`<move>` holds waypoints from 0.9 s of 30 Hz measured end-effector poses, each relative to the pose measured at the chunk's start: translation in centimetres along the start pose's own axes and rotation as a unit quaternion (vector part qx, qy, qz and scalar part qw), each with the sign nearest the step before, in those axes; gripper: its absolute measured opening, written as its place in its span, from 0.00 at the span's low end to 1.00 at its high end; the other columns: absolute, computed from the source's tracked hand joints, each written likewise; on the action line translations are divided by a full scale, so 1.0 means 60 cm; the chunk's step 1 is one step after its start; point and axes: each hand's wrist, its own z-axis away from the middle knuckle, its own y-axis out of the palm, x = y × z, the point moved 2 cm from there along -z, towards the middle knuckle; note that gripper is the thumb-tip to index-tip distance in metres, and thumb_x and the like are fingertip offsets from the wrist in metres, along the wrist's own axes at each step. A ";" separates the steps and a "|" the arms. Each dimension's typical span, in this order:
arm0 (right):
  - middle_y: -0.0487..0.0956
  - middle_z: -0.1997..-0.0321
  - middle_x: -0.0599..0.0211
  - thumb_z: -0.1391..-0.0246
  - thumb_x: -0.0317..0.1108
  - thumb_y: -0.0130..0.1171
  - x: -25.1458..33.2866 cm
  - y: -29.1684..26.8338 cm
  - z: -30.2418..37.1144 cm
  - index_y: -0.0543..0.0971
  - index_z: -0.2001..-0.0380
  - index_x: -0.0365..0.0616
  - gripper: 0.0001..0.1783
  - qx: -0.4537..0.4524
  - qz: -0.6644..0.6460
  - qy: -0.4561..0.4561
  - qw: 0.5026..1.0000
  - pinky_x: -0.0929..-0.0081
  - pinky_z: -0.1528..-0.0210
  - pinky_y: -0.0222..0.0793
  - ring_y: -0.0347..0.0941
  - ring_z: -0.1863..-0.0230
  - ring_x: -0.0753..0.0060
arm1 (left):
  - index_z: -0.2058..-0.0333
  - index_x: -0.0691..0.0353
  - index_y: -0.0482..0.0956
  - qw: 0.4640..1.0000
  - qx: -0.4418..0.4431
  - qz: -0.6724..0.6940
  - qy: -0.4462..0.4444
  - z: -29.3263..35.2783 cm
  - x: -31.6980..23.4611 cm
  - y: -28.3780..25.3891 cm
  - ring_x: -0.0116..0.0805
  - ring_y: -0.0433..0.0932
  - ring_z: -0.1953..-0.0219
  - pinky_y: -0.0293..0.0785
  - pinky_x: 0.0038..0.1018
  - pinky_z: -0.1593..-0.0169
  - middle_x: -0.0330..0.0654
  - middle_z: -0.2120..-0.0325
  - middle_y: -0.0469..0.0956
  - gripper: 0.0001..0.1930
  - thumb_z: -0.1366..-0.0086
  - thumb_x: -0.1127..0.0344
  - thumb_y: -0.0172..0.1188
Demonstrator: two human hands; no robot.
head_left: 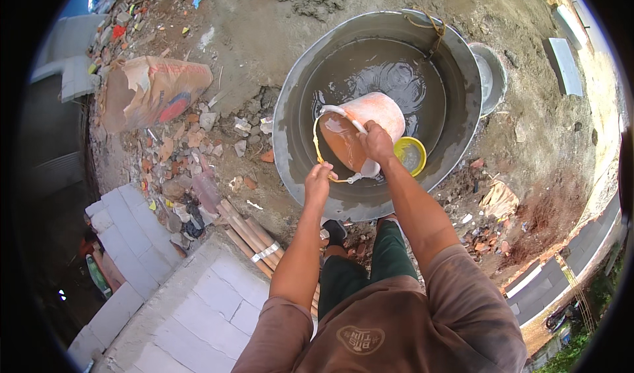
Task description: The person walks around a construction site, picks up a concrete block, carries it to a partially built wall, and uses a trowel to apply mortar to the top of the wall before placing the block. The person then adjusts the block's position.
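Note:
A whitish, orange-stained bucket (pixel 383 111) lies tilted in a large round grey metal tub (pixel 285 142) of murky water. Its mouth faces left, and the inside looks orange-brown and wet. My right hand (pixel 378 143) is closed on the bucket's rim at the near right of its mouth. With pinched fingers, my left hand (pixel 319 180) grips the thin yellow handle (pixel 316 138) that loops out from the bucket. Beside the bucket, under my right forearm, sits a small yellow-rimmed round container (pixel 419 158), partly hidden.
A rope (pixel 432 26) hangs over the tub's far rim. A second grey bucket (pixel 492 75) stands against its right side. To the left lie a torn paper sack (pixel 155 89) and broken rubble (pixel 178 155). Long wooden poles (pixel 247 234) and a pale block wall (pixel 205 300) are near my left.

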 end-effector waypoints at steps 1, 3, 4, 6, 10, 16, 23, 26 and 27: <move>0.76 0.61 0.49 0.53 0.38 0.58 -0.010 -0.030 -0.001 0.73 0.62 0.39 0.17 0.002 -0.013 0.045 0.999 0.59 0.55 0.68 0.73 0.57 0.49 | 0.67 0.63 0.74 1.000 0.008 0.017 0.024 0.015 -0.027 0.004 0.22 0.70 0.76 0.66 0.21 0.69 0.36 0.80 0.73 0.12 0.35 0.60 0.49; 0.78 0.62 0.46 0.53 0.39 0.58 -0.043 -0.084 0.011 0.75 0.61 0.37 0.18 -0.054 -0.028 0.080 0.995 0.61 0.54 0.68 0.74 0.56 0.49 | 0.72 0.64 0.74 0.996 0.030 0.052 0.073 0.049 -0.085 0.018 0.22 0.67 0.79 0.65 0.21 0.71 0.35 0.84 0.70 0.12 0.36 0.61 0.50; 0.78 0.63 0.47 0.53 0.38 0.58 -0.058 -0.106 0.026 0.75 0.63 0.36 0.18 -0.050 -0.037 0.087 0.994 0.62 0.55 0.68 0.74 0.57 0.50 | 0.74 0.64 0.73 0.992 0.036 0.051 0.107 0.079 -0.129 0.029 0.21 0.65 0.82 0.63 0.20 0.75 0.33 0.86 0.66 0.13 0.36 0.61 0.51; 0.78 0.66 0.47 0.54 0.38 0.58 -0.068 -0.140 0.066 0.75 0.65 0.36 0.17 -0.041 -0.057 0.097 0.993 0.63 0.57 0.68 0.75 0.60 0.51 | 0.75 0.64 0.73 0.989 0.070 0.030 0.123 0.138 -0.203 0.027 0.21 0.63 0.84 0.61 0.20 0.77 0.32 0.87 0.64 0.13 0.36 0.61 0.51; 0.76 0.73 0.65 0.48 0.37 0.58 -0.067 -0.149 0.182 0.74 0.69 0.35 0.13 -0.072 -0.251 0.037 0.964 0.76 0.68 0.68 0.71 0.71 0.76 | 0.72 0.66 0.75 0.975 0.112 -0.024 0.188 0.257 -0.299 0.003 0.17 0.59 0.86 0.54 0.18 0.81 0.28 0.90 0.60 0.14 0.35 0.60 0.50; 0.76 0.70 0.63 0.48 0.37 0.57 0.018 -0.172 0.456 0.73 0.66 0.34 0.15 -0.137 -0.421 0.027 0.896 0.74 0.66 0.68 0.71 0.69 0.75 | 0.53 0.63 0.68 0.922 0.186 -0.012 0.341 0.471 -0.377 -0.022 0.15 0.64 0.78 0.59 0.11 0.78 0.33 0.70 0.70 0.16 0.35 0.61 0.51; 0.77 0.69 0.65 0.46 0.47 0.53 -0.107 -0.080 0.743 0.75 0.65 0.38 0.20 -0.259 -0.383 0.080 0.883 0.73 0.64 0.67 0.71 0.68 0.73 | 0.56 0.61 0.69 0.859 0.282 -0.086 0.417 0.649 -0.419 -0.043 0.13 0.61 0.85 0.53 0.11 0.84 0.32 0.83 0.66 0.16 0.33 0.54 0.47; 0.79 0.66 0.56 0.50 0.49 0.54 -0.255 0.009 0.914 0.76 0.66 0.37 0.22 -0.360 -0.334 0.243 0.837 0.65 0.61 0.68 0.75 0.63 0.59 | 0.57 0.59 0.70 0.845 0.283 -0.135 0.433 0.710 -0.401 -0.018 0.14 0.59 0.87 0.51 0.11 0.85 0.31 0.86 0.64 0.18 0.34 0.51 0.46; 0.78 0.66 0.51 0.51 0.49 0.54 -0.313 0.061 0.976 0.76 0.66 0.37 0.22 -0.390 -0.346 0.331 0.786 0.61 0.59 0.68 0.74 0.61 0.52 | 0.58 0.59 0.70 0.837 0.297 -0.156 0.432 0.720 -0.390 -0.005 0.14 0.59 0.87 0.51 0.11 0.85 0.31 0.86 0.64 0.17 0.34 0.51 0.46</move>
